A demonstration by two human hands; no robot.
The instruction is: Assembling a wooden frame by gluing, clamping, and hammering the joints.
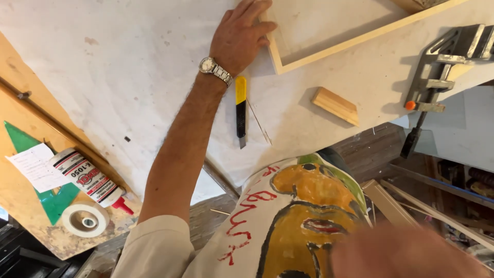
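**Left hand on the frame corner, knife lying just behind the wrist**

The left hand (pixel 242 33) reaches far across the white worktable (pixel 128 67) and rests with its fingers spread flat against the near corner of a pale wooden frame (pixel 329 51). The hand is open, pressing rather than clasping, and touches the frame's short side and corner. The frame runs away from the hand up and to the right, its long rail slanting toward the metal corner clamp (pixel 447 62) at the table edge.

A yellow-and-black utility knife (pixel 240 110) lies just beside the wristwatch (pixel 215 69), its long axis roughly along the forearm, blade end toward the person. A small wooden block (pixel 335 105) sits apart, between knife and clamp.

The right hand (pixel 406 252) is only a blur low in the view, well apart from the frame — whether it is open or closed I cannot tell. The left is plainly the nearer hand.
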